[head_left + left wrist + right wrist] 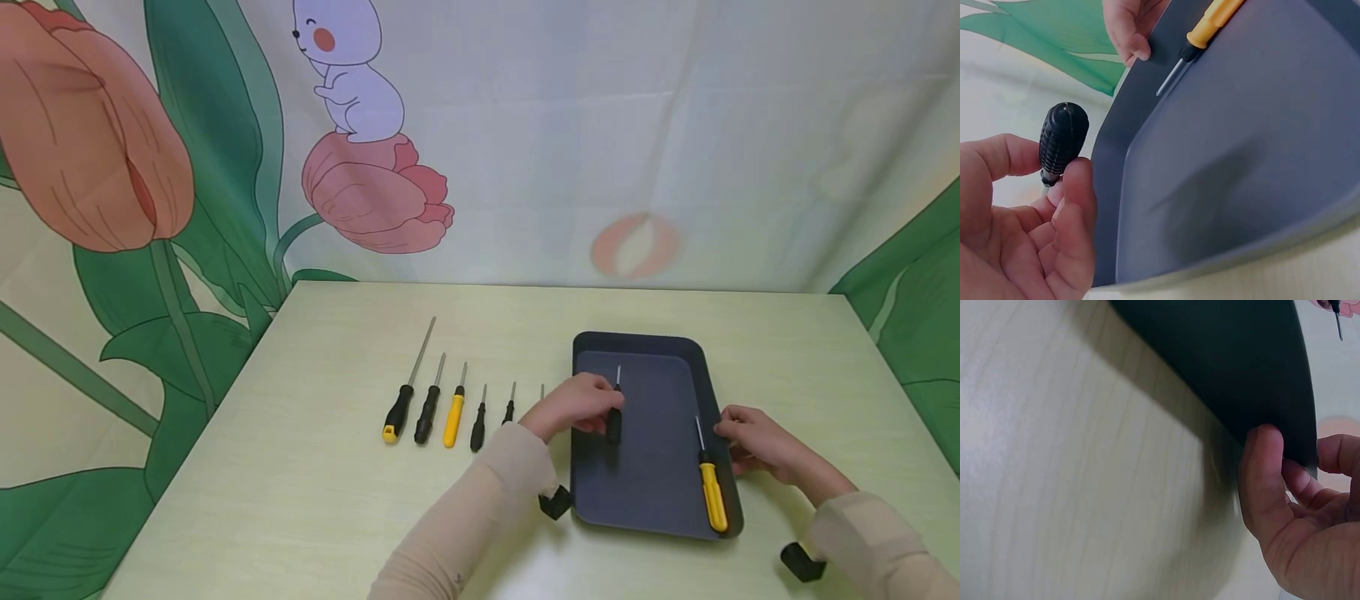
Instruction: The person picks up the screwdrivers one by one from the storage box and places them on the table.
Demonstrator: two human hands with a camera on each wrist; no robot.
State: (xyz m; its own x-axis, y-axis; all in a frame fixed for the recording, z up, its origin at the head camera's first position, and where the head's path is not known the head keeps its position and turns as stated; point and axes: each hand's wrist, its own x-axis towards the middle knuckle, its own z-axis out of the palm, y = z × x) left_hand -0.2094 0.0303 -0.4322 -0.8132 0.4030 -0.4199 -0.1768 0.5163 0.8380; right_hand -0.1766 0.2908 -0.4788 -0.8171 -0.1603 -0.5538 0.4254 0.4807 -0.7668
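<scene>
My left hand (576, 404) pinches a small black screwdriver (614, 427) over the left side of the dark grey tray (637, 492). Up close in the left wrist view, thumb and fingers hold the screwdriver (1064, 137) near the neck of its ribbed handle. On the tray's right side my right hand (765, 443) grips the rim, thumb at the top edge and fingers against the outer wall (1229, 369). Inside the tray, along that same side, lies a yellow-handled screwdriver (712, 496) with its shaft pointing away from me.
Left of the tray several screwdrivers lie in a row: a long black one with a yellow end (398, 412), a black one (427, 414), a yellow one (453, 418) and smaller black ones (478, 429). My left arm partly covers the row. A printed curtain (525, 167) hangs behind the table.
</scene>
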